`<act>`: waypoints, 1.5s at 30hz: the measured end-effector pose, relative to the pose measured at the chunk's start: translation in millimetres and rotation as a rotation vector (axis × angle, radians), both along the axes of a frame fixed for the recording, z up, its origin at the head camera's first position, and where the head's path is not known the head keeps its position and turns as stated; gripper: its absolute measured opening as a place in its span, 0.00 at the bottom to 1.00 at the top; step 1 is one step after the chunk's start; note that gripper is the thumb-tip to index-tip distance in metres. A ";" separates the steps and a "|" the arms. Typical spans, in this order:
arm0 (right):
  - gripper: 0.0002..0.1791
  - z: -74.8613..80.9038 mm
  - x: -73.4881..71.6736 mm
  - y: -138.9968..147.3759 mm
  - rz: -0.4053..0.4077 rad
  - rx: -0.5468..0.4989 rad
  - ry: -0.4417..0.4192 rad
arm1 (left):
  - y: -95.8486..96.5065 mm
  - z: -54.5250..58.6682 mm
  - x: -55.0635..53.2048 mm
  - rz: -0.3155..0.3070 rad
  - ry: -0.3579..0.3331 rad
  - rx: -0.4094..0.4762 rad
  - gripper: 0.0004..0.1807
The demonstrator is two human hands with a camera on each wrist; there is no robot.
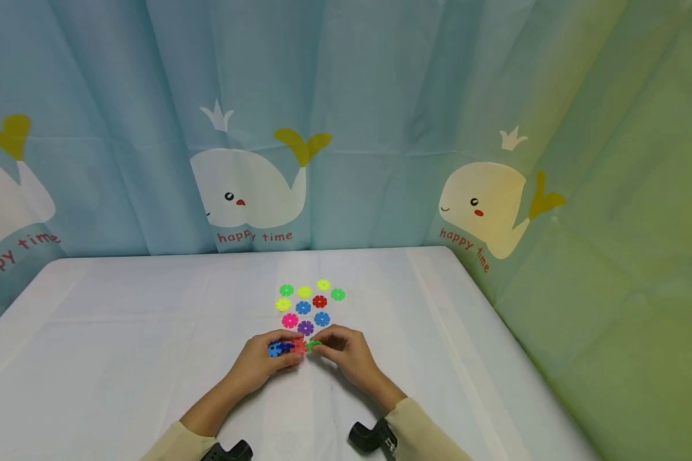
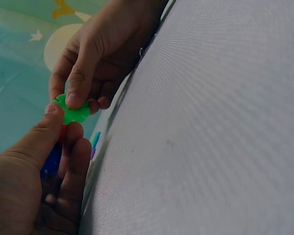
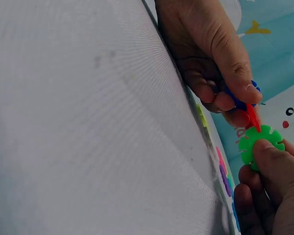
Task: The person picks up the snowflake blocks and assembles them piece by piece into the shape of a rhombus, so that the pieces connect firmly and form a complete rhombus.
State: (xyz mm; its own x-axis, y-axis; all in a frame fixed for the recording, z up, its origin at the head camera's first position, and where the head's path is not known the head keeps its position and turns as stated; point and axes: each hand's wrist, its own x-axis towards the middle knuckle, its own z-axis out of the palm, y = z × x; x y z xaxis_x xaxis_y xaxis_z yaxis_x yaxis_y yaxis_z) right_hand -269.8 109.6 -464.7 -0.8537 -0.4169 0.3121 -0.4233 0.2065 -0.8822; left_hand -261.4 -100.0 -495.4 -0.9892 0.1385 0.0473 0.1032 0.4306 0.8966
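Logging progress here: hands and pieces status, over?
Left hand holds blue discs, red disc. Right hand pinches green disc at red disc's edge. Loose discs beyond; no obstruction visible.

I'm in a curtained-off nook that looks made for children's play; whether it belongs to a home, a nursery or a studio I can't tell. Ahead of me hangs a blue curtain [image 1: 375,96] printed with white whales [image 1: 265,189], small crowns [image 1: 218,118] and the red words "happy time" [image 1: 255,237]. To my right the fabric [image 1: 628,269] looks yellowish green. It closes in just beyond my white tabletop [image 1: 150,333], where bright notched discs [image 1: 303,307], like toy pieces, lie spread out.
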 end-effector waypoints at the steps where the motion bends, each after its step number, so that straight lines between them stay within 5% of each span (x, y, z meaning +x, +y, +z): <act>1: 0.06 0.3 0.1 -0.3 0.003 -0.001 -0.001 | -0.2 -0.3 -0.2 0.002 -0.001 -0.002 0.20; 45: 0.06 3.4 3.7 -2.5 0.013 0.026 -0.030 | -0.5 -0.4 0.9 -0.057 0.023 -0.015 0.20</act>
